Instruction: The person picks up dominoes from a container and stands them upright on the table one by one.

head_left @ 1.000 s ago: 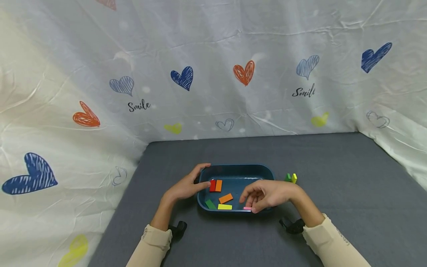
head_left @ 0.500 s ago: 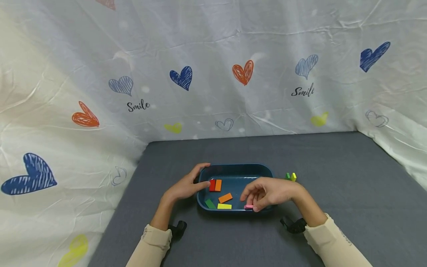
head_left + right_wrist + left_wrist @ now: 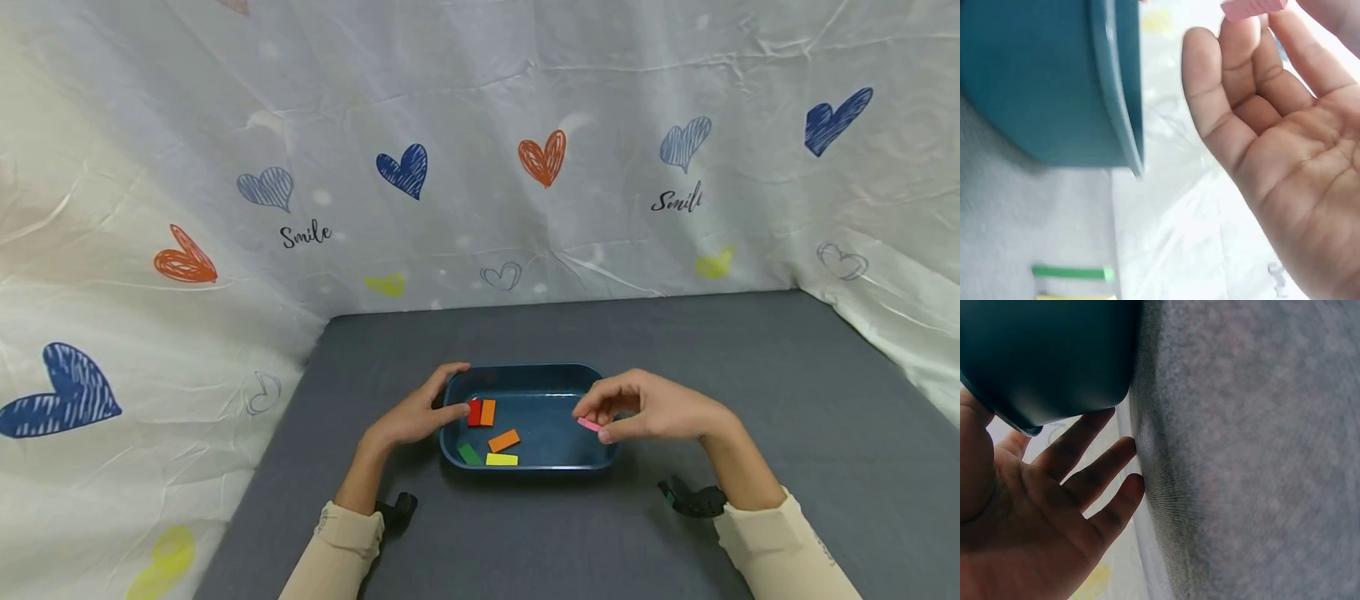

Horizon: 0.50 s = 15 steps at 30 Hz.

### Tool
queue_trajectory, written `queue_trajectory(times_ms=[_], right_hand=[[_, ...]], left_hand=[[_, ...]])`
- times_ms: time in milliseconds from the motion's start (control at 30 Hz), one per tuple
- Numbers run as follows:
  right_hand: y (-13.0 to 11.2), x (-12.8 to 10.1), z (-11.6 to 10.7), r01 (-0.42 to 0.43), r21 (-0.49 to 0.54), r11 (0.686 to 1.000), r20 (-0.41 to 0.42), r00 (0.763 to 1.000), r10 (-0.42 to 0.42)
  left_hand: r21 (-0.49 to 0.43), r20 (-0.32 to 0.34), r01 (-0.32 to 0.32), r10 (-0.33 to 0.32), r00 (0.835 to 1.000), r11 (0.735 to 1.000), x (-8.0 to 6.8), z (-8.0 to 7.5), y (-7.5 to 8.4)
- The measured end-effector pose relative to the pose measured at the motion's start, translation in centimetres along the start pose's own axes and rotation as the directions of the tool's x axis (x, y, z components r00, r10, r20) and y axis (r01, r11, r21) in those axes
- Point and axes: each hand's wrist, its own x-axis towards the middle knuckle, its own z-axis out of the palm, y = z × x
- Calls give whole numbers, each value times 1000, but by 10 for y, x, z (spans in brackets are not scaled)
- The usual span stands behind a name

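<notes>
My left hand holds the left end of a dark blue rectangular tray, thumb over the rim and the other fingers along the outside. Thumb and fingertips of my right hand pinch a small pink block, raised over the tray's right end. Within the tray, a red block lies against an orange block. A second, slanted orange block is closer to the front, by a green block and a yellow block.
Beyond the tray's right end, the right wrist view shows another green block and a yellow one on the grey tabletop; the right hand hides them in the head view. A white curtain printed with hearts hangs behind and at the left.
The right hand has lifted the pink block from the tray's front edge and moved it up and to the right. The left hand keeps its place on the tray.
</notes>
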Motion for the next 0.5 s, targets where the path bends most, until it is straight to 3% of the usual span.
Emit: queue_trajectory(times_ms=[133, 233, 300, 500], right_hand=[[-1, -16, -12, 49, 18, 999, -106, 993, -47], [-1, -30, -21, 49, 19, 999, -218, 975, -44], [0, -39, -26, 30, 10, 1000, -304, 952, -25], [10, -61, -36, -77, -58, 995, -519, 854, 36]], left_hand=[[5, -2, -1, 1, 1000, 1000, 0, 1, 0], [12, 0, -4, 4, 1000, 1000, 0, 1, 0], [13, 3, -4, 4, 1000, 1000, 0, 1, -1], [10, 3, -2, 2, 1000, 1000, 0, 0, -1]])
